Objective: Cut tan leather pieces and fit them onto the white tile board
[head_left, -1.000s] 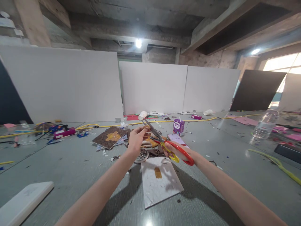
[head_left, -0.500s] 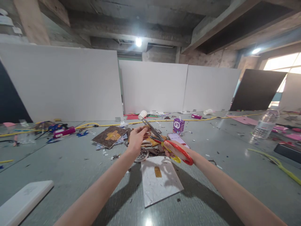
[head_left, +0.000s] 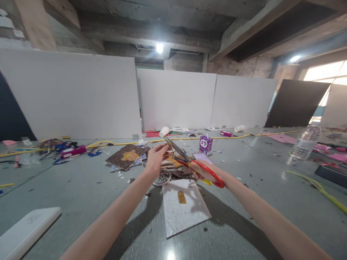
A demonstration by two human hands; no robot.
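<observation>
My right hand (head_left: 199,170) grips a pair of scissors (head_left: 210,172) with red and yellow handles, their blades parted and pointing up to the left. Close by the blades, my left hand (head_left: 158,156) is closed in a pinch. Whatever sits between its fingertips is too small to make out. Below both hands lies a white square board (head_left: 184,213) with a small golden-brown piece (head_left: 181,197) on it. Brown and tan scraps (head_left: 180,173) are heaped behind the board, partly covered by my hands. Beside them is a round roll or dish (head_left: 162,178), partly hidden by my left wrist.
A brown patterned sheet with an orange patch (head_left: 125,157) lies left of the heap. To the right stand a purple drink carton (head_left: 205,144) and a phone (head_left: 202,156). A white slab (head_left: 29,231) lies front left, a plastic bottle (head_left: 305,142) stands far right.
My left hand has shifted slightly left, away from the blades. The scissors' handles have drawn closer together, the yellow one now more hidden behind my right hand.
</observation>
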